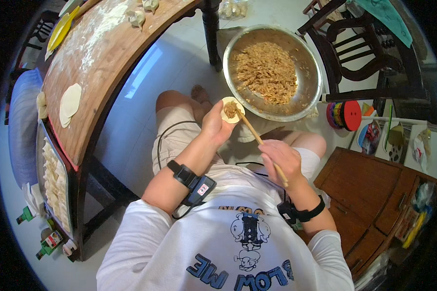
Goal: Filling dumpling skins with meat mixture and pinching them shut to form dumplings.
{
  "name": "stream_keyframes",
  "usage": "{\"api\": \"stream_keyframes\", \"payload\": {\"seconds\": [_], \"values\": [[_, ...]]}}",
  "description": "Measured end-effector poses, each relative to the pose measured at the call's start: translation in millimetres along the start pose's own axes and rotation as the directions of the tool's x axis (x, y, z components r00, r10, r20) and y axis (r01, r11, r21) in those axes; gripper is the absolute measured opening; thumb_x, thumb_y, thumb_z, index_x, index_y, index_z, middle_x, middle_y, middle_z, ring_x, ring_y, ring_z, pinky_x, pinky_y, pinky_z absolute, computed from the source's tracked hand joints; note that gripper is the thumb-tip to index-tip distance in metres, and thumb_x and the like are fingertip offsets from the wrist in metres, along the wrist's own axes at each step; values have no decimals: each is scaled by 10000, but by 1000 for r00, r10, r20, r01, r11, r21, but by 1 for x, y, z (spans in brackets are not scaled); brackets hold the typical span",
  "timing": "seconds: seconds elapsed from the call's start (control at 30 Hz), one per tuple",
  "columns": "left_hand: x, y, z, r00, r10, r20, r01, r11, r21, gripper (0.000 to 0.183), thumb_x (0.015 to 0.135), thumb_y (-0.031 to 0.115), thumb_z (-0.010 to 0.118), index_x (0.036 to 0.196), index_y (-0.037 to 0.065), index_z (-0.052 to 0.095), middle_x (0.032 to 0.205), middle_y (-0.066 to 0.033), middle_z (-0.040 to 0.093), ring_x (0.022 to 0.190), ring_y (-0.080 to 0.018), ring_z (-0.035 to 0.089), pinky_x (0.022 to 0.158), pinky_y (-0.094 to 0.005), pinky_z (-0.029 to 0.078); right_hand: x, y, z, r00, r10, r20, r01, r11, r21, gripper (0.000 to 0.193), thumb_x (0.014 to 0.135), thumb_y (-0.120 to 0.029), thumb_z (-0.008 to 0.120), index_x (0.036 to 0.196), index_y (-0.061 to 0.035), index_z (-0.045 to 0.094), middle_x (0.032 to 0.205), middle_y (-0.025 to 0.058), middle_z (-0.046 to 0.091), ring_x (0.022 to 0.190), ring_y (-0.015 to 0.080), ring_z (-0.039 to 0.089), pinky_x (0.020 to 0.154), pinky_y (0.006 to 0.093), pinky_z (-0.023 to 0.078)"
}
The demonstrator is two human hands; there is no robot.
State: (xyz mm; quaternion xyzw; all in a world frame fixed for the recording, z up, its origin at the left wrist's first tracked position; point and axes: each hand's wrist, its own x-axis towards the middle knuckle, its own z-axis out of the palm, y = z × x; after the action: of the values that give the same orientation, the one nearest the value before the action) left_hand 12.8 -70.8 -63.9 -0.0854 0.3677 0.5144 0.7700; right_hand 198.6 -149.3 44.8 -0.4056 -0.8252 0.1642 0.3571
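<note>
My left hand [214, 127] cups a round pale dumpling wrapper [232, 120], with a dab of brown minced filling [230, 109] on it. In my right hand [284, 159] are wooden chopsticks [251, 130], held close together, their tips touching the filling at the wrapper's right side. Just beyond both hands, a large steel bowl [308, 72] holds a wide heap of the same filling [267, 72]. A few flat wrappers [71, 103] lie overlapping on the floured wooden table [109, 63] to the left.
Folded dumplings [136, 18] sit at the table's far edge. A tray of pale dumplings [56, 184] stands at the left, near a blue rounded object [25, 126]. Right are a dark wooden chair [359, 56], a red spool [351, 115] and a brown cabinet [359, 189].
</note>
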Motion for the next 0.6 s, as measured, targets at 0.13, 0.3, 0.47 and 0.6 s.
{"api": "stream_keyframes", "payload": {"seconds": [0.13, 0.3, 0.47, 0.6], "values": [[-33, 17, 17, 999, -23, 33, 24, 1000, -3, 404, 1055, 246, 296, 1273, -50, 464, 1286, -184, 555, 1199, -296, 546, 1067, -436, 430, 2, 3, -22, 960, 227, -165, -192, 959, 208, 92, 863, -19, 609, 920, 25, 666, 873, 143, 671, 792, 278, 678, 736, 348, 566], [-70, 32, 62, 979, -39, 201, 52, 997, -61, 427, 1055, 259, 299, 1311, -48, 449, 1315, -197, 539, 1229, -305, 529, 1083, -451, 418, 11, 16, -37, 669, 739, -80, -296, 364, 883, 283, 1024, -243, 469, 1068, 10, 588, 879, 95, 642, 847, 196, 641, 801, 389, 556], [-89, 36, 95, 937, -1, 348, 15, 999, -37, 444, 1062, 276, 261, 1360, -8, 427, 1358, -183, 510, 1262, -302, 503, 1100, -454, 394, 13, 23, -57, 654, 749, -106, -183, 292, 939, 284, 1017, -230, 472, 1052, 26, 589, 884, 130, 661, 836, 221, 674, 794, 408, 592], [-94, 35, 112, 934, -13, 356, 32, 998, -48, 453, 1064, 287, 251, 1371, 0, 422, 1358, -169, 511, 1258, -297, 501, 1101, -446, 390, 10, 24, -73, 669, 724, -167, -78, 292, 953, 288, 1021, -237, 460, 1057, 22, 579, 883, 132, 664, 831, 222, 683, 776, 410, 604]]}}
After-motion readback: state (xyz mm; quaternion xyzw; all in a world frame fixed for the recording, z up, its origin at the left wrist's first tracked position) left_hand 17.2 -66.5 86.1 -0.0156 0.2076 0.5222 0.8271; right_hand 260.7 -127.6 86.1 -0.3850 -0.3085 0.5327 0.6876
